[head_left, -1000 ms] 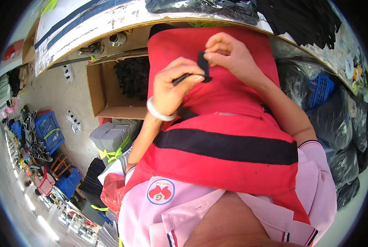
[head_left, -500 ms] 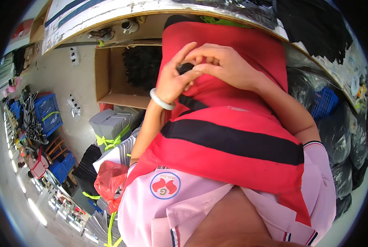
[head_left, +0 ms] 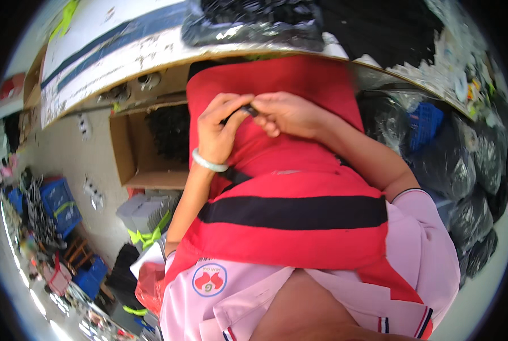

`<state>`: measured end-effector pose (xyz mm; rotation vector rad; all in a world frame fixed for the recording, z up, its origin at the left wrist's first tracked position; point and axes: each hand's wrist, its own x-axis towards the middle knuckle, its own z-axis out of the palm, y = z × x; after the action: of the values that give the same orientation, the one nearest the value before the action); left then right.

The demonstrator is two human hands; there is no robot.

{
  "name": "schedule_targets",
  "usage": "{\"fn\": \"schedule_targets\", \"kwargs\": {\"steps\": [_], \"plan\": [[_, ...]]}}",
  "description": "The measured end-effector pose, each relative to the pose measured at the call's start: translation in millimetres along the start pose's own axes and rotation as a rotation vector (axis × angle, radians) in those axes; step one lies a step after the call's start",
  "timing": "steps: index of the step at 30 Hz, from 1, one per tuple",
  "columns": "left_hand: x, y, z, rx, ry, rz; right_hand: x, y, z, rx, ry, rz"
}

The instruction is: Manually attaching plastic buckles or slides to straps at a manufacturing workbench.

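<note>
We hold a small black piece [head_left: 250,110] over the lap of our red apron [head_left: 299,184]. Our left hand [head_left: 216,124] pinches it between thumb and fingers; our right hand [head_left: 292,115] curls narrowly against its end, and we cannot tell whether it grips too. To our left, 1 open cardboard box [head_left: 151,180] holds dark pieces [head_left: 168,133]

A scuffed white table [head_left: 123,63] overhangs grey floor [head_left: 66,149].

over the lap [head_left: 285,150], left hand [head_left: 217,128] and right hand [head_left: 293,115] nearly meet; carton [head_left: 157,180] left, bags [head_left: 444,167] right, table [head_left: 146,45] ahead.
</note>
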<state>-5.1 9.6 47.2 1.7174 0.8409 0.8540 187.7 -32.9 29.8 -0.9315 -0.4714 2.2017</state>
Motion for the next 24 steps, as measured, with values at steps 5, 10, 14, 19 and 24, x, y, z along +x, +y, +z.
{"fn": "schedule_targets", "kwargs": {"steps": [5,10,14,19,24], "plan": [[13.1,-4.7,7.9,-0.234,-0.072,-0.183,-8.6,-5.7,-7.5,-0.312,0.080,-0.117],[8.0,-25.1,8.2,-0.741,-0.071,-0.596,-52.1,-65.4,-49.8,-1.028,0.643,-0.598],[7.0,-32.2,6.7,-0.997,-0.045,-0.726,-90.1,-126.5,-103.6,-1.652,1.146,-0.920],[9.5,-32.2,15.0,-1.007,-0.097,-0.769,-92.7,-142.4,-156.1,-2.003,1.237,-0.846],[10.0,-27.0,20.6,-0.916,-0.089,-0.783,-86.6,-149.7,-162.6,-1.964,1.195,-0.896]]}}
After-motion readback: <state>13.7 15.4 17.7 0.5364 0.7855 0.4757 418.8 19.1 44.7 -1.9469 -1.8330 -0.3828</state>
